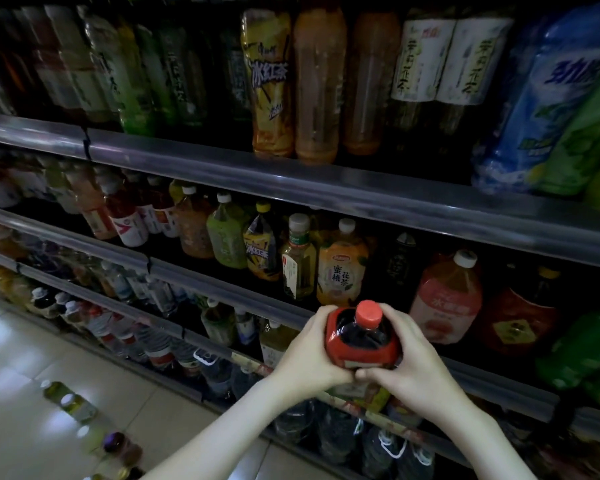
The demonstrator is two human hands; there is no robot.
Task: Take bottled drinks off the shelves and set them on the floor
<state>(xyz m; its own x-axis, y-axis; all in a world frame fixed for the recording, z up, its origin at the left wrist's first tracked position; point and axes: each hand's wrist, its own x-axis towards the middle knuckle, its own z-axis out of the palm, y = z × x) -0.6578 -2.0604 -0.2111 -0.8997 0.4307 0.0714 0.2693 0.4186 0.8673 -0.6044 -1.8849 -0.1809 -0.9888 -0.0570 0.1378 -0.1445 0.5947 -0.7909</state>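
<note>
A large dark drink bottle (pixel 362 337) with a red cap and red label is held upright in front of the shelves, seen from above. My left hand (pixel 310 351) grips its left side and my right hand (pixel 409 358) grips its right side, fingertips meeting at the near face. Behind it the second shelf (pixel 326 188) carries big tea and juice bottles, among them a pink-labelled bottle (pixel 447 303). On the floor at lower left stand several bottles (pixel 70 400), greenish ones and a dark one (pixel 118 445).
Shelf rails (pixel 222 292) run diagonally from upper left to lower right, packed with bottles on every level. Water bottles (pixel 160 344) fill the lowest shelf. Pale tiled floor (pixel 21 358) lies open at left.
</note>
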